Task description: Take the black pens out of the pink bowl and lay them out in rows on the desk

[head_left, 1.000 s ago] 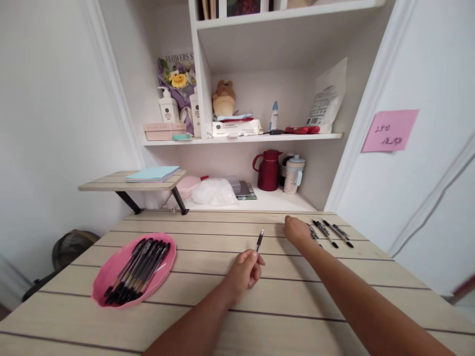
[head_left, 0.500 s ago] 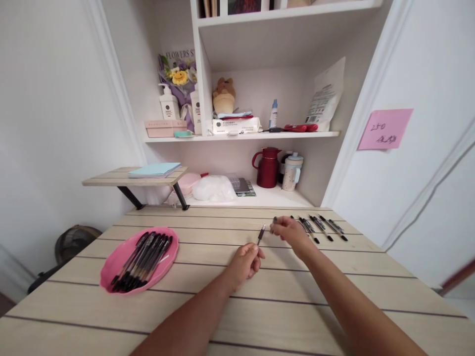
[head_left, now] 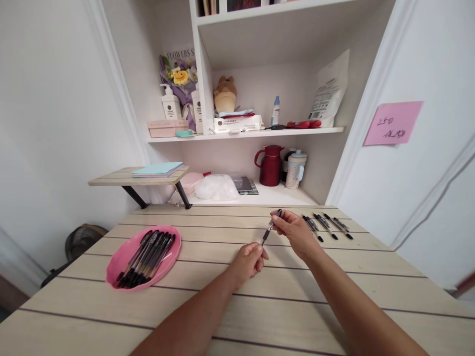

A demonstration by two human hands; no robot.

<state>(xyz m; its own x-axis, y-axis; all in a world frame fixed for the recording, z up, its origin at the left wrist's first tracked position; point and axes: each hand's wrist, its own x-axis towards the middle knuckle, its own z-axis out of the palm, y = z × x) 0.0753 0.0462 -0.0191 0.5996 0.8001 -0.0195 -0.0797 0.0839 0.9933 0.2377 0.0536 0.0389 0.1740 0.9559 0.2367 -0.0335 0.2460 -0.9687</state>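
Over the middle of the table, my left hand [head_left: 248, 262] is closed around the lower part of a pen [head_left: 265, 237], its dark grip section pointing up and to the right. My right hand [head_left: 293, 231] pinches a black pen cap [head_left: 279, 212] at the pen's upper end. Cap and tip meet or overlap there; how far the cap is on cannot be told. Past my right hand several capless pens [head_left: 326, 227] lie in a row, with black caps beside them. On the left, a pink tray [head_left: 174, 257] holds a bundle of capped black pens [head_left: 148, 257].
A small raised stand [head_left: 111, 179] with blue paper [head_left: 158, 169] is at the table's back left. Behind the table, a shelf unit [head_left: 245, 136] holds a red jug [head_left: 270, 165], a lidded cup [head_left: 296, 169] and a plastic bag [head_left: 217, 188]. A backpack [head_left: 85, 241] sits beyond the left edge.
My right hand has brought the cap from beside the pen's tip onto its upper end. My left hand keeps hold of the pen. The camera view has shifted slightly.
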